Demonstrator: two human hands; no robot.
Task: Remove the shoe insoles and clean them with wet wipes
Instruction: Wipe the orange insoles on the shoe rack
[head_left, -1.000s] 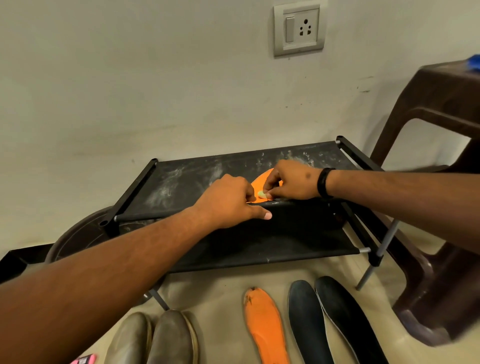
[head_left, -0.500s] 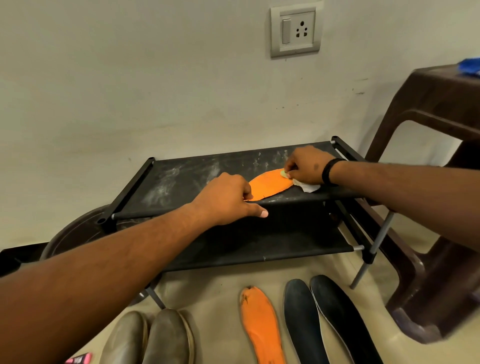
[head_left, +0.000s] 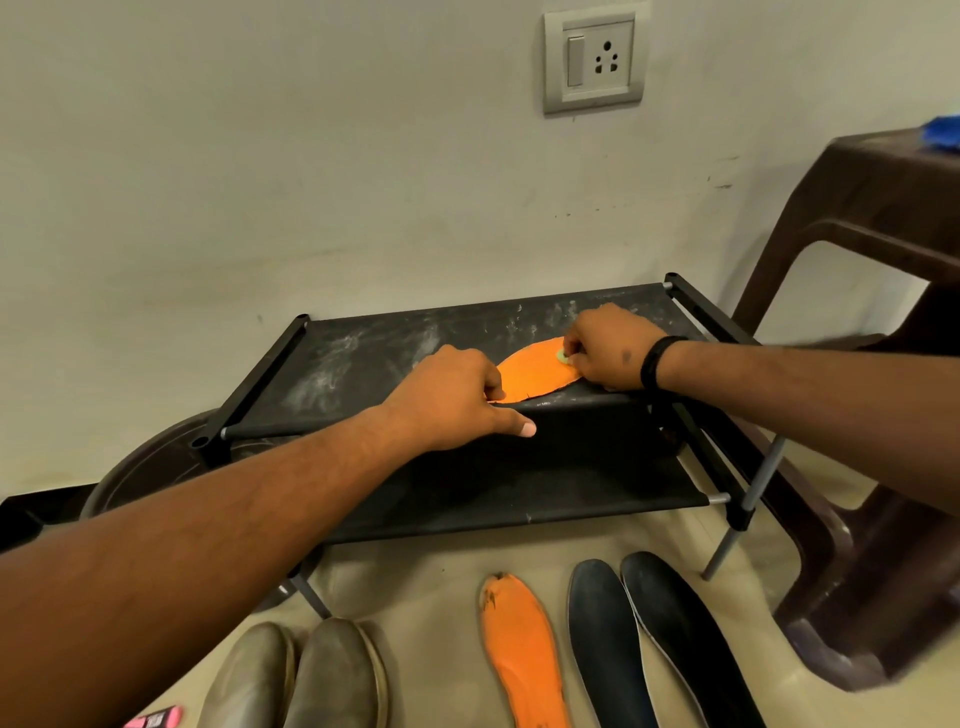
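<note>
An orange insole (head_left: 530, 373) lies flat on the dusty top shelf of a black shoe rack (head_left: 363, 358) standing against the wall. The left hand (head_left: 452, 402) rests on the near left end of this insole at the shelf's front rail; its fingers are curled down onto the insole and the thumb points right along the rail. The right hand (head_left: 608, 348) sits at the far right end of the same insole. Its fingers are bunched together, pinching a small pale wad, apparently a wet wipe (head_left: 562, 356), against the orange surface. A black band (head_left: 657, 361) circles the right wrist.

On the floor in front of the rack a second orange insole (head_left: 524, 654), scuffed at its far tip, lies lengthwise. Just to its right lie two dark insoles (head_left: 649, 644) side by side, the edges touching or nearly so. To the left stand a pair of grey-brown shoes (head_left: 296, 680), toes pointing away from the viewer. A pink object (head_left: 156, 719) shows at the bottom edge; its nature cannot be determined. A brown plastic stool (head_left: 872, 218) stands at right, and a wall socket (head_left: 595, 60) is mounted above the rack.
</note>
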